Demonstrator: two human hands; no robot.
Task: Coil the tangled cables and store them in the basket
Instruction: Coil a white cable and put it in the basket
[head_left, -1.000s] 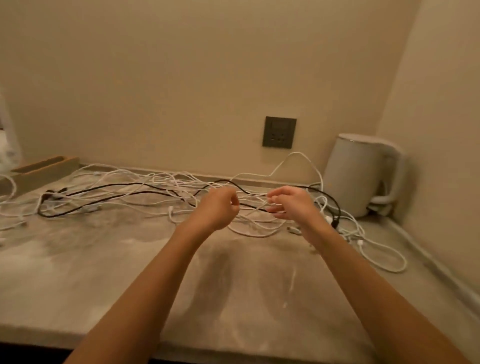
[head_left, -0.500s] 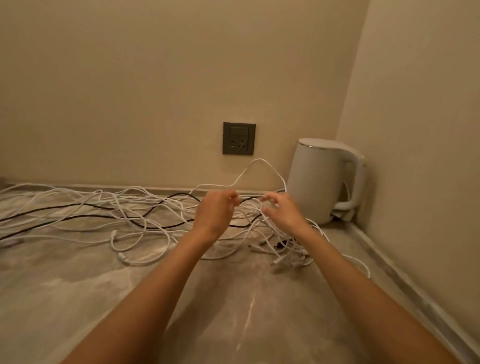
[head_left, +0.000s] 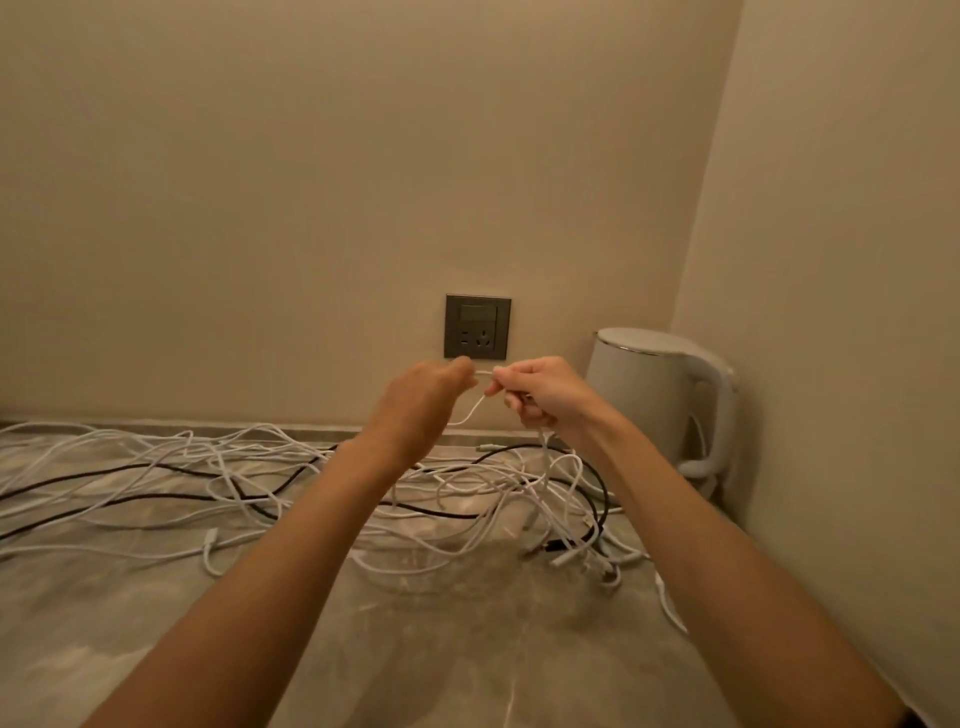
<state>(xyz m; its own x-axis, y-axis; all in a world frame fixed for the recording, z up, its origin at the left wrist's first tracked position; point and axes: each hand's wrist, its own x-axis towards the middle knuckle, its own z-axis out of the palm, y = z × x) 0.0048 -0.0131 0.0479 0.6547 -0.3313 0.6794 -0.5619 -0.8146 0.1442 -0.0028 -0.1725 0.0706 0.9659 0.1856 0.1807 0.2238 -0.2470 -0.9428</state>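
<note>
A white cable (head_left: 470, 410) is held up between both hands, a short length stretched from one to the other and a slack loop sagging below it. The left hand (head_left: 421, 402) has its fingers curled with the tips pinched on one side of that length. The right hand's (head_left: 540, 395) grip is also closed, thumb and forefinger nipping the cable while more white strands run down from under its curled fingers. Those strands drop into the rest of the cables (head_left: 291, 467), a loose spread of white lines crossed by 1 or 2 black ones, lying across the table (head_left: 467, 665) from the left edge to the kettle (head_left: 660, 395) in the corner. A wall socket (head_left: 478, 327) sits just behind the hands.

The task looks barely begun: no finished coil shows, the pile is unsorted, and the basket is not in view. Separating 1 strand appears to be the step in hand, with all coiling and storing left.

Compared with 0.5 s ago, both hands have risen from just above the pile to the level of the socket's lower edge, and the strand has come up with them.
</note>
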